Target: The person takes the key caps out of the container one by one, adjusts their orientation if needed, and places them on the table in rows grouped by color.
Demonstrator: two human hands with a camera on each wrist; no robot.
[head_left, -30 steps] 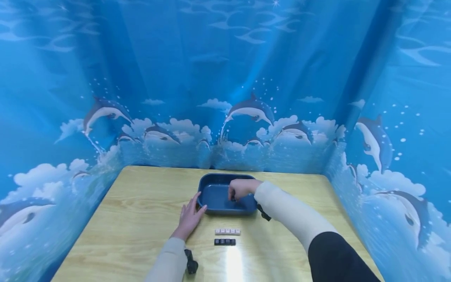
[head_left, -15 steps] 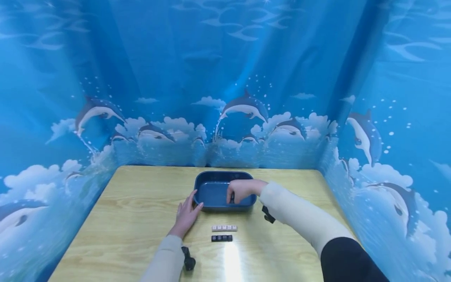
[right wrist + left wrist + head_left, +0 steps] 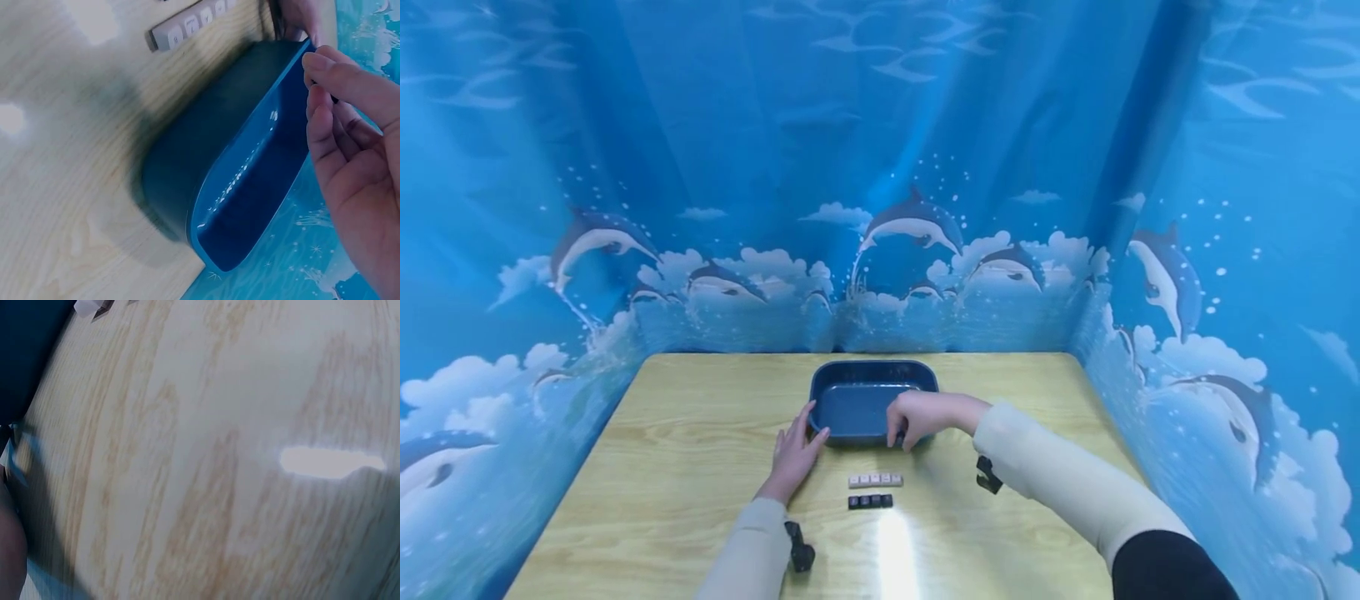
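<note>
A dark blue rectangular basin (image 3: 850,440) stands toward the back of the table. My left hand (image 3: 795,456) rests spread against its left front corner, fingers fairly straight. Over the basin's front right rim, my right hand (image 3: 919,414) pinches a small black keycap (image 3: 901,437), mostly hidden by the fingers. In front of the basin lies a row of white keycaps (image 3: 875,480), and nearer still a row of black keycaps (image 3: 870,502). The right wrist view shows the marked white keycaps (image 3: 199,24) beside the basin wall (image 3: 181,156).
The wooden table (image 3: 700,450) spreads out on both sides of the basin. A blue dolphin-print curtain (image 3: 880,325) encloses its back and sides. Bright glare (image 3: 897,554) falls on the tabletop in front of the rows.
My right hand has come up out of the basin toward its front right rim, with the black keycap. The left hand stays at the corner. The head view has shifted slightly.
</note>
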